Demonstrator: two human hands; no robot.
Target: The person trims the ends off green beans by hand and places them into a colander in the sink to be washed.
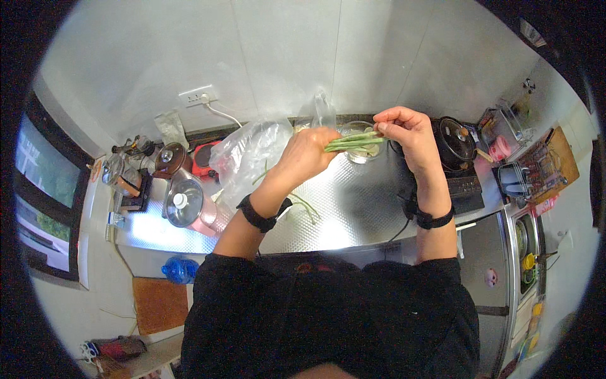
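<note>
My left hand (313,148) is closed around a bunch of thin green stalks (355,141), which look like long beans. The stalks stick out to the right, above the metal-covered counter (303,227). At their far ends is my right hand (408,135), its thumb and fingertips pinching at the tips. Partly hidden behind the stalks stands a clear bowl (357,128) with pale pieces in it. A clear plastic bag (255,151) lies to the left, behind my left forearm. Several loose stalks (307,208) are on the counter beside that forearm.
A pink appliance with a glass lid (185,203) stands at the left, near a brown lidded pot (171,160) and a red device (203,158). To the right, a black lidded pot (455,142) sits on a cooktop (466,194). A dark cable (400,233) crosses the counter's front edge.
</note>
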